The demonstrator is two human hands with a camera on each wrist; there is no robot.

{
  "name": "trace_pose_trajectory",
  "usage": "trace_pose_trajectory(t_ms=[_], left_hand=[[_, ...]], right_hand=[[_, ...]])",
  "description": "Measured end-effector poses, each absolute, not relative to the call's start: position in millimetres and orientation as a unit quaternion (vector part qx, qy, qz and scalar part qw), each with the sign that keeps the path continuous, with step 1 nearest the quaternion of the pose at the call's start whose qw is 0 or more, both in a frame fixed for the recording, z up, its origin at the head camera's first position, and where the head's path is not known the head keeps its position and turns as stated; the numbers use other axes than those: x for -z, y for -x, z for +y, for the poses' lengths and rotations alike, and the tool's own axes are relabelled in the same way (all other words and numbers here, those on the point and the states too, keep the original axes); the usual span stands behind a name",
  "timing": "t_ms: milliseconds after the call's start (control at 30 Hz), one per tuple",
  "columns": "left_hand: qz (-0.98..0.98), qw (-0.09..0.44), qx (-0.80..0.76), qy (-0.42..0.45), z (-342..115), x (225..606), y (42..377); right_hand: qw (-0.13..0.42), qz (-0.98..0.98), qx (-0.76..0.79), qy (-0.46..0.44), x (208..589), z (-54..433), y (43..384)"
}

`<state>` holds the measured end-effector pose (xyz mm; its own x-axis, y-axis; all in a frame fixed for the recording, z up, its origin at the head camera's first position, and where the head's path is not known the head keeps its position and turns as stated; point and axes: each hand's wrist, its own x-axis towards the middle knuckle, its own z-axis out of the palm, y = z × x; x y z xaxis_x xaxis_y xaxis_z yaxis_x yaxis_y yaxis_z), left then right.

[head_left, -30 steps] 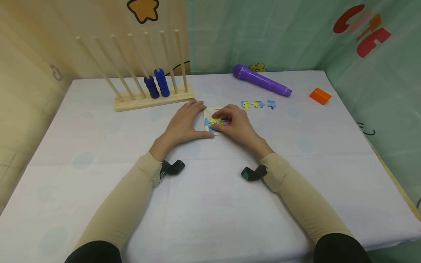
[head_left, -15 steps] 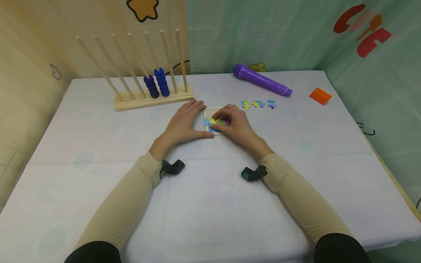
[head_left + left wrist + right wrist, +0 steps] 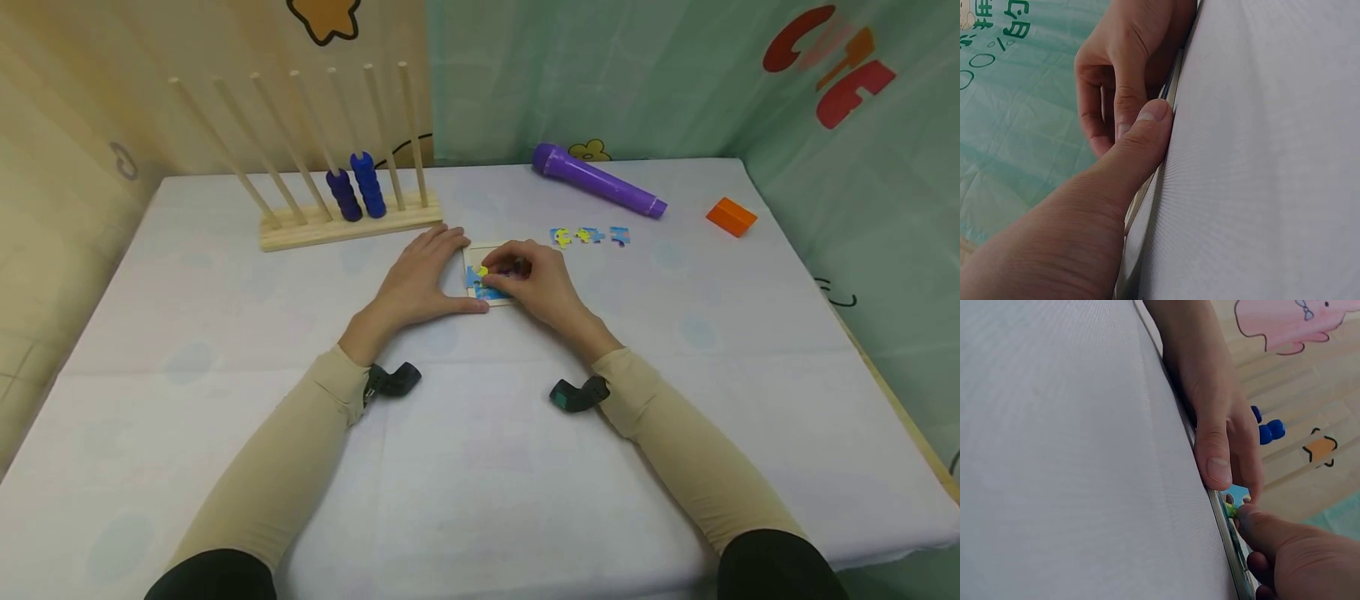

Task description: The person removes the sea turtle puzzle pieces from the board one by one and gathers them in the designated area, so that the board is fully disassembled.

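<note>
A small wooden puzzle frame (image 3: 486,249), partly filled with blue and yellow jigsaw pieces, lies on the white table between both hands. My left hand (image 3: 420,283) rests along its left side, fingers straight and thumb on the near edge. Over the frame, my right hand (image 3: 542,279) pinches a yellow-green jigsaw piece (image 3: 1232,511) between thumb and fingers. That hand hides the frame's right part. In the left wrist view, my left thumb (image 3: 1141,134) presses the frame's edge. Loose jigsaw pieces (image 3: 588,236) lie in a row beyond the right hand.
A wooden peg stand (image 3: 352,229) with dark blue beads on two pegs stands at the back left. A purple toy microphone (image 3: 600,182) lies at the back. An orange block (image 3: 731,217) sits at the far right. Curtains hang behind the table.
My right fingers have shifted slightly over the frame, and the yellow piece now shows at their tips. Less of the green-yellow pattern beneath is visible. My left hand stays in place.
</note>
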<state>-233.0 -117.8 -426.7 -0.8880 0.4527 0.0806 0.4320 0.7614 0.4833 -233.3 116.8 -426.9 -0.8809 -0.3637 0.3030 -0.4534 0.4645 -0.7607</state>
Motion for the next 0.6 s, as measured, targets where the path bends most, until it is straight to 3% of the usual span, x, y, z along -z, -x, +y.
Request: trace_pose_trajectory(t_ms=[300,600], left_hand=[[0.939,0.023,-0.255,-0.231,-118.3,425.3,232.1],[0.937,0.027,-0.259,-0.231,-116.8,426.1,232.6]], right_hand=[[0.029,-0.818,-0.541,-0.193,417.3,125.5,236.4],[0.007,-0.795,-0.596,-0.111,398.8,174.2,239.2]])
